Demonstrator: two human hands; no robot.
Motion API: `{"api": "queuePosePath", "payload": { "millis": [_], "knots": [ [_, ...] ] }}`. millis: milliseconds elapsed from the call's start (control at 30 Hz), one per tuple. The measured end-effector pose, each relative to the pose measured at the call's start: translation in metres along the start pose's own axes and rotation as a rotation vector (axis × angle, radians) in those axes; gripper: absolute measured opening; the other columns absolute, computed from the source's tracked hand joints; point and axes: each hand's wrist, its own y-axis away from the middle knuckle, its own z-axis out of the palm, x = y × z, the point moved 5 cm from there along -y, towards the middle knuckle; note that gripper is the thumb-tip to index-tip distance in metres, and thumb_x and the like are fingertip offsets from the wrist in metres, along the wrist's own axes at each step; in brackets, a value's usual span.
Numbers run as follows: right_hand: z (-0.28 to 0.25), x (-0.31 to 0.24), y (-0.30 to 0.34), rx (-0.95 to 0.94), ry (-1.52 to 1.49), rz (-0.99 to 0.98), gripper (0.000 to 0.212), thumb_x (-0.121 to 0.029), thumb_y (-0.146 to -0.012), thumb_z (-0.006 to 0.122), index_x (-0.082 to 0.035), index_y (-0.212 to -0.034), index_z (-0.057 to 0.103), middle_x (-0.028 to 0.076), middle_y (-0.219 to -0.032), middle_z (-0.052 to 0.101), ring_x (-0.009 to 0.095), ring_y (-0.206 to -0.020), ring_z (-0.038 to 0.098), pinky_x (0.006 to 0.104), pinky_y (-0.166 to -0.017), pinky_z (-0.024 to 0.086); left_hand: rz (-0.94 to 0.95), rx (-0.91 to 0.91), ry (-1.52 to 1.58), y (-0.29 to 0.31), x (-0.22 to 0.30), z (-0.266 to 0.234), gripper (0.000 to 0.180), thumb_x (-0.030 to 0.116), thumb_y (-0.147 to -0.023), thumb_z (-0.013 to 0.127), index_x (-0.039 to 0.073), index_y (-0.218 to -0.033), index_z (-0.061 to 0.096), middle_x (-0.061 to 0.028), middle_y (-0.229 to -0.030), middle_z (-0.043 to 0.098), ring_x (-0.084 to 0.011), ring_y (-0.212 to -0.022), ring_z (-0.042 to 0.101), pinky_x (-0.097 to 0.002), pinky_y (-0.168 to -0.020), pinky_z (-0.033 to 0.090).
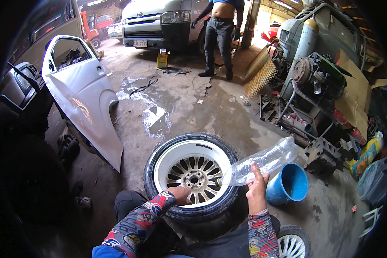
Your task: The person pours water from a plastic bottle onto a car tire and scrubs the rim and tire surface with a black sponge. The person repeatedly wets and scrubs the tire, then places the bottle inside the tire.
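Note:
A wheel with a black tyre [154, 195] lies flat on the floor in front of me, its pale multi-spoke rim [167, 155] facing up. My right hand [258, 189] grips a large clear plastic bottle [266, 160] from below. The bottle is tilted, its neck end low over the wheel's right side and its base up to the right. Reaching inside the rim near its lower edge, my left hand [180, 195] is closed; what its fingers hold, if anything, is hidden. A blue bucket [276, 189] stands just right of the wheel, close to my right hand.
Beside my right knee lies a second wheel [294, 241]. A white car door panel [81, 81] stands at left. Engine parts [318, 77], metal mesh [261, 71] and a grey block [322, 157] crowd the right. Beyond, a person [221, 36] stands before a van [159, 21], near a yellow can [162, 59].

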Motion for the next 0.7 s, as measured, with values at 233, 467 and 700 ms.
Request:
{"api": "queuePosePath", "payload": {
  "millis": [233, 467, 700],
  "knots": [
    [0.008, -0.008, 0.01, 0.027, -0.024, -0.005, 0.064, -0.01, -0.084, 0.083, -0.007, -0.136, 0.047, 0.011, -0.128, 0.06, 0.023, -0.115, 0.062, 0.0385, -0.094, 0.054, 0.005, 0.034, 0.027, -0.001, -0.002, 0.002, 0.054, 0.05, -0.091, 0.068, 0.006, -0.121, 0.063, -0.0259, -0.107, 0.072, -0.0442, -0.104, 0.069, -0.0536, -0.091, 0.054],
    [0.016, -0.019, 0.017, 0.063, -0.053, -0.2, 0.067, -0.003, -0.085, 0.082, -0.008, -0.139, 0.044, 0.01, -0.136, 0.056, 0.024, -0.124, 0.057, 0.0423, -0.102, 0.05, 0.015, 0.07, 0.034, -0.001, -0.001, 0.001, 0.05, 0.046, -0.091, 0.07, 0.005, -0.119, 0.063, -0.0256, -0.106, 0.072, -0.0446, -0.103, 0.069, -0.0539, -0.09, 0.054],
    [0.018, -0.002, 0.015, -0.02, 0.007, -0.079, 0.058, -0.007, -0.087, 0.082, -0.008, -0.135, 0.049, 0.007, -0.128, 0.062, 0.02, -0.115, 0.061, 0.0351, -0.094, 0.051, 0.091, 0.396, 0.211, 0.001, 0.01, -0.024, 0.068, 0.041, -0.09, 0.074, 0.005, -0.14, 0.046, -0.0275, -0.131, 0.059, -0.0461, -0.108, 0.066, -0.0511, -0.094, 0.053]
  ]
}}
